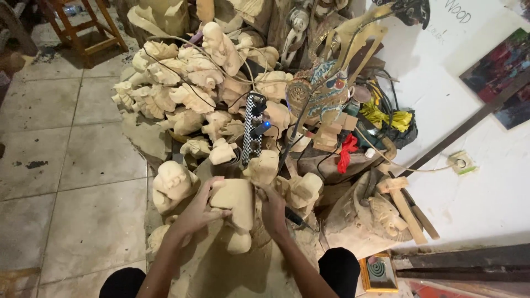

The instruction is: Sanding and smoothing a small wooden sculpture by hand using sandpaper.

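Note:
A pale unfinished wooden carving [236,203] sits low in the middle of the head view, in front of my knees. My left hand [197,211] grips its left side, fingers wrapped over the top edge. My right hand [274,208] presses against its right side, and a dark tool handle [296,218] sticks out just right of that hand. A round-headed wooden figure [172,185] lies just left of my left hand. Whether the right hand holds the tool or only the carving is unclear.
A heap of several pale carved figures [187,94] fills the middle. A checkered power strip [253,128] with plugs and cables runs through it. A painted puppet [326,88], a red cloth [346,152], yellow cord [386,117] and a carved mask [364,218] lie right. Tiled floor [66,165] is left; a wooden stool [83,27] stands far left.

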